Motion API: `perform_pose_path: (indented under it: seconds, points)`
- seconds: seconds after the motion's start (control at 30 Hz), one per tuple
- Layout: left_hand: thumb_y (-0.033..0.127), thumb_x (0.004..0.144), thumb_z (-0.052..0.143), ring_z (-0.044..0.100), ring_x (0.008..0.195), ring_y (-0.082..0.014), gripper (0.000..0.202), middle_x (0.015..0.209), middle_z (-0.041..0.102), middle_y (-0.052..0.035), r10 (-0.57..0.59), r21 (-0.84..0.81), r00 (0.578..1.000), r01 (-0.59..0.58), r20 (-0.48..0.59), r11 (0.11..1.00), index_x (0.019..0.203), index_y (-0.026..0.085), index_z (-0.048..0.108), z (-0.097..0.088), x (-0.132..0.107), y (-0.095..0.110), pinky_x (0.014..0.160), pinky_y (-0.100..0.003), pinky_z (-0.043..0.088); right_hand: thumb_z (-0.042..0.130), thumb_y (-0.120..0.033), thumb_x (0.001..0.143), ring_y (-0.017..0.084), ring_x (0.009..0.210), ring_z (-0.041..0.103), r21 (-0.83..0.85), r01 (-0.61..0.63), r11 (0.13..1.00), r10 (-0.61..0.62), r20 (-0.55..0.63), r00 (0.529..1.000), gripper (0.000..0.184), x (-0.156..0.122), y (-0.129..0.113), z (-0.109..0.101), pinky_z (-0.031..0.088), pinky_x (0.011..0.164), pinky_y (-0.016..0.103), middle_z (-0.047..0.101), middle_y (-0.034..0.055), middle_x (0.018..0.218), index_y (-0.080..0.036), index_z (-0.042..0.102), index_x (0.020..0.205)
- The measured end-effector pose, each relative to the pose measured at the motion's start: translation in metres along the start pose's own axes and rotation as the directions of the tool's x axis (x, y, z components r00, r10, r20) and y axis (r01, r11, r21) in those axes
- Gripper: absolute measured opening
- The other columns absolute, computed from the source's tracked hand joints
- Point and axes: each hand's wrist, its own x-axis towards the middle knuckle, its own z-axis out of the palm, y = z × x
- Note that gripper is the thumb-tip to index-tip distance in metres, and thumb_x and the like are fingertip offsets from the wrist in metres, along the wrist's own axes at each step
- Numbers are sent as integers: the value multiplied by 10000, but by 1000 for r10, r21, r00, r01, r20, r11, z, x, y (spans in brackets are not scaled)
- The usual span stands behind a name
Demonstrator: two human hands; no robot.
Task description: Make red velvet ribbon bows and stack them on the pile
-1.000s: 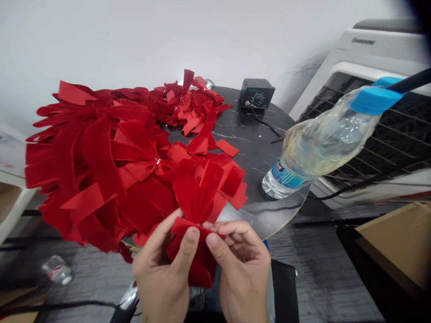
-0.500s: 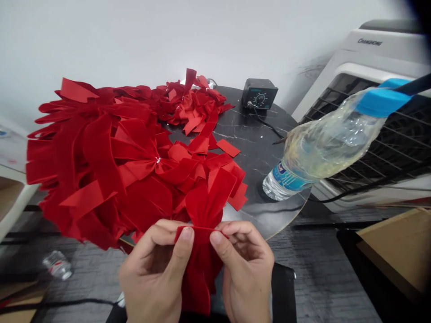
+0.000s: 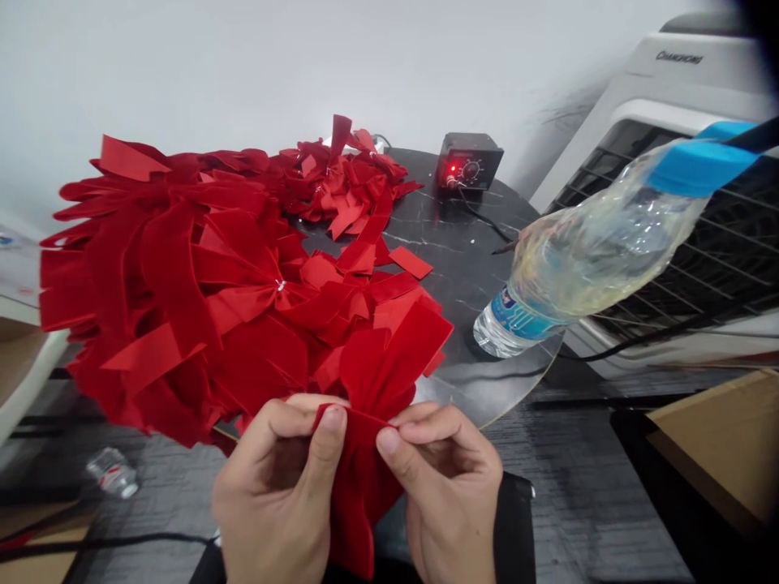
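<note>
– While you look at the bow (image 3: 362, 495), what's it made of?

– Red cloth, fuzzy like velvet. It's thin in the mid. & spreads out at both ends, w/ a short red strip (image 3: 360, 425) across the thin part.

– Where is it?

– Up in front of the person, near the table (image 3: 447, 259) edge, btwn the two hands. The table's black & shiny w/ thin white lines. A big floppy pile (image 3: 182, 292) of red bows & bits sits on it, & one bow has a shiny tie (image 3: 281, 285) round its mid.

– And the hands?

– Apart. L hand (image 3: 277, 487) pinches the strip's left end, R hand (image 3: 450, 487) the right end. Thumbs on the near side, other fingers curled up behind.

– Any words?

– "CHANGHONG" on the white machine (image 3: 648, 89) w/ the dark grille. The clear, wrinkly bottle (image 3: 596, 243) looks tilted, w/ a blue cap (image 3: 687, 166); its blue label (image 3: 517, 315) is too blurry to read. The square black box (image 3: 470, 158) has a round knob (image 3: 471, 169) & a red light (image 3: 453, 169) on, but its print's too tiny.
</note>
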Motion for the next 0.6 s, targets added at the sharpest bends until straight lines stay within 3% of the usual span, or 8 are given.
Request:
perform_pose_path:
  seconds: [0.1,0.3,0.43,0.5,0.6]
  points:
    - [198,967,807,758,762,-96,224,900,800,47,7,39,1000,-6,-8,999,813,238,649,2,-3,5,735,-124,623,937,-97,806,77,716,754,-3,-1,1000,1,-11,1000,206,1,-2,-1,614,699,127,800,-36,802,-257,808,806]
    - [155,904,831,729,702,-108,201,818,777,61,170,189,980,-149,-103,971,813,230,668,5,-11,17,702,-171,615,935,-75,792,81,711,764,12,-11,1000,11,1,1000,224,-2,-6,-4,619,680,125,805,-38,803,-260,810,795]
    - [245,913,880,770,778,-90,188,908,818,57,-43,125,998,47,-37,991,839,242,707,-1,-8,9,727,-107,603,930,-70,795,76,708,763,16,-19,1000,19,-3,1000,225,-2,-6,-6,625,685,125,805,-42,807,-262,813,802]
    - [281,900,908,770,765,-83,175,911,818,58,-149,53,989,149,5,987,956,271,742,-2,-4,1,690,-89,592,927,-67,797,75,706,762,10,-12,1000,12,-2,1000,223,-2,-4,-7,624,684,121,803,-41,800,-259,813,802]
    - [257,906,905,781,849,-101,278,992,816,47,-135,5,991,135,11,991,1130,319,752,2,-1,-5,763,-127,618,914,-53,799,77,709,767,-8,23,1000,-23,-4,1000,229,-1,-3,-7,629,691,123,804,-42,793,-260,817,806]
